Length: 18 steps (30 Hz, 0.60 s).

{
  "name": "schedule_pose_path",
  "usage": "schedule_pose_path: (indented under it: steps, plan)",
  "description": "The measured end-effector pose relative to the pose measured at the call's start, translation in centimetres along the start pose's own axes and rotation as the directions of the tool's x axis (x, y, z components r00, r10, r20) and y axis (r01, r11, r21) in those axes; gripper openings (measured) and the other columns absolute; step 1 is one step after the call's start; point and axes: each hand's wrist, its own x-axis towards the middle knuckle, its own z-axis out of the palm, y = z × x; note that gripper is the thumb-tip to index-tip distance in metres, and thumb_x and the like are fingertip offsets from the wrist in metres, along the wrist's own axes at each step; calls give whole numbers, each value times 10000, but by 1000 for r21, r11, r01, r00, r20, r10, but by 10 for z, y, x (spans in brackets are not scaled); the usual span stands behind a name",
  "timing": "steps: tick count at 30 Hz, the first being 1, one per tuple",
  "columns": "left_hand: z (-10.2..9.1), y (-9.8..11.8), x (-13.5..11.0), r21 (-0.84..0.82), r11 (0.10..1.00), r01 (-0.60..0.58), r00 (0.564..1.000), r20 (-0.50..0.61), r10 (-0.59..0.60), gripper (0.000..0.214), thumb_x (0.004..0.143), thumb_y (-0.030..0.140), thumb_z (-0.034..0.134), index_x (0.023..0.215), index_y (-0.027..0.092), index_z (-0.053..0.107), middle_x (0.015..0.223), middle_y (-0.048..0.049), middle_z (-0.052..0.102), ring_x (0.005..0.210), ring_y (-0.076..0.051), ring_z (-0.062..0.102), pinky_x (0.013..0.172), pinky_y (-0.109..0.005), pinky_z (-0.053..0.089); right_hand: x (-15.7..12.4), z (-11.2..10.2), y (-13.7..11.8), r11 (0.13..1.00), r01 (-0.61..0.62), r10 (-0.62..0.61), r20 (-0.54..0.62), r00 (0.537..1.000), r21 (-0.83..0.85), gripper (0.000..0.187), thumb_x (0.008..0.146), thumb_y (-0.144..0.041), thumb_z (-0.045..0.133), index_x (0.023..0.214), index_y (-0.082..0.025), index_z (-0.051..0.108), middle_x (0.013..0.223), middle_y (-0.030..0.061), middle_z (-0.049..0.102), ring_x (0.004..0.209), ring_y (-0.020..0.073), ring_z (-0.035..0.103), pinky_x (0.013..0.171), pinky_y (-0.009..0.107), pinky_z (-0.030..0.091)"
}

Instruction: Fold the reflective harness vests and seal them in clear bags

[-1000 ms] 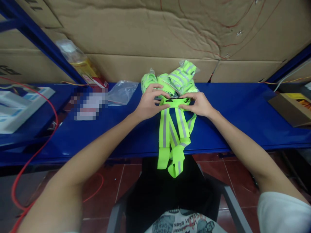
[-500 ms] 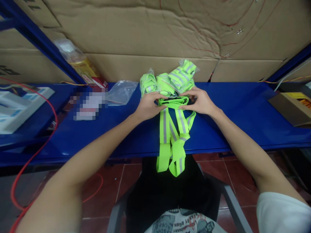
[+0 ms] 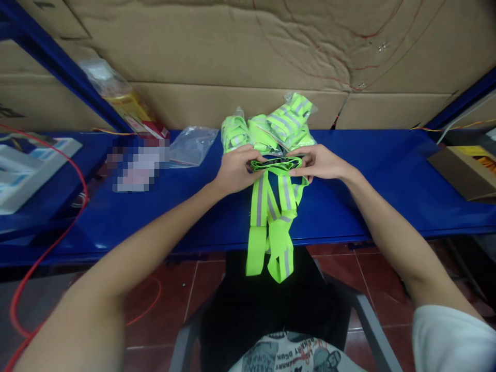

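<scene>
A neon-green reflective strap vest (image 3: 273,206) with grey stripes lies over the front of the blue table (image 3: 387,181), its lower loops hanging past the edge. My left hand (image 3: 233,169) pinches the left end of its folded top band. My right hand (image 3: 321,161) pinches the right end of the same band. Just behind my hands sits a pile of bagged green vests (image 3: 271,129).
An empty clear plastic bag (image 3: 192,146) lies left of the pile. A bagged yellow and red packet (image 3: 124,103) leans on a blue shelf post. White boxes (image 3: 27,165) sit far left, a cardboard box (image 3: 465,170) far right. A red cable (image 3: 58,232) loops at left. Cardboard covers the back wall.
Both hands have folded the vest's top band over and drawn it slightly nearer, so the band now stands on edge between the fingers. The hanging loops have swung a little left.
</scene>
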Motion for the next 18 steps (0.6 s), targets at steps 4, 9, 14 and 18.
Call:
schedule_pose_path:
  steps: [4, 9, 14, 18]
  plan:
    - [0, 5, -1, 78, 992, -95, 995, 15, 94, 142, 920, 361, 765, 909, 221, 786, 885, -30, 686, 775, -164, 644, 677, -291, 515, -4, -6, -6, 985, -101, 84, 119, 989, 143, 664, 780, -353, 961, 1404, -235, 768, 733, 2, 801, 619, 207, 766, 607, 368, 699]
    - [0, 5, -1, 96, 990, -104, 994, 25, 102, 155, 930, 360, 765, 898, 212, 794, 851, -20, 660, 739, -149, 626, 658, -290, 478, -5, -12, -2, 967, -137, 97, 187, 978, 215, 768, 713, -303, 989, 1438, -227, 748, 805, 9, 820, 700, 217, 807, 671, 358, 716]
    - [-3, -1, 1, 95, 991, -90, 993, 88, 82, 145, 912, 357, 777, 926, 215, 803, 874, -18, 677, 750, -149, 625, 659, -287, 458, 3, -4, 12, 998, -40, 33, 132, 991, 51, 926, 687, -343, 1029, 1536, -216, 679, 663, -54, 713, 466, 127, 610, 399, 244, 505]
    - [-10, -4, 5, 135, 984, -117, 980, 178, 93, 111, 874, 298, 798, 957, 224, 808, 919, -29, 699, 848, -189, 653, 696, -305, 456, 4, 3, 13, 994, 68, -63, 67, 996, -80, 822, 709, -330, 1011, 1478, -261, 730, 659, -91, 611, 437, 96, 550, 356, 225, 432]
